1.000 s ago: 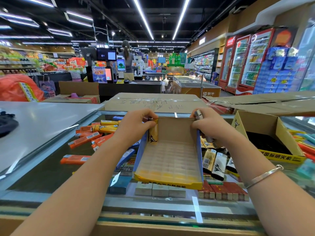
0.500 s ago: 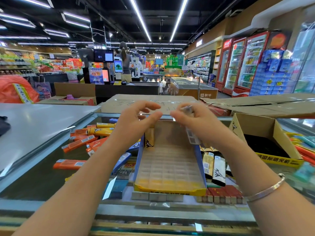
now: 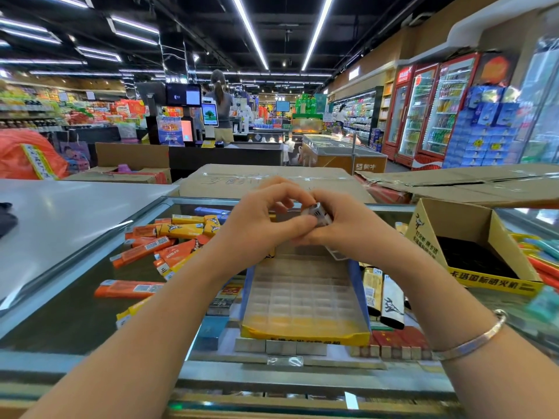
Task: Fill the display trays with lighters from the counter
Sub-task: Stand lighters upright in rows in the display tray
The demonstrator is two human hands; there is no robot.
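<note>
A blue and yellow display tray with a gridded clear insert stands on the glass counter before me; its visible slots hold nothing. Above its far end my left hand and my right hand meet, both pinching a small pale lighter by its metal top. Orange and yellow lighters lie heaped to the left of the tray. Black, white and yellow lighters lie against its right side.
An open yellow carton with a black insert sits at the right, more coloured lighters beyond it. Flat cardboard boxes line the counter's far edge. A white countertop spreads to the left. A person stands at the checkout behind.
My hands left the tray's far corners, rose and came together. The lighter in my right hand is now pinched by both hands.
</note>
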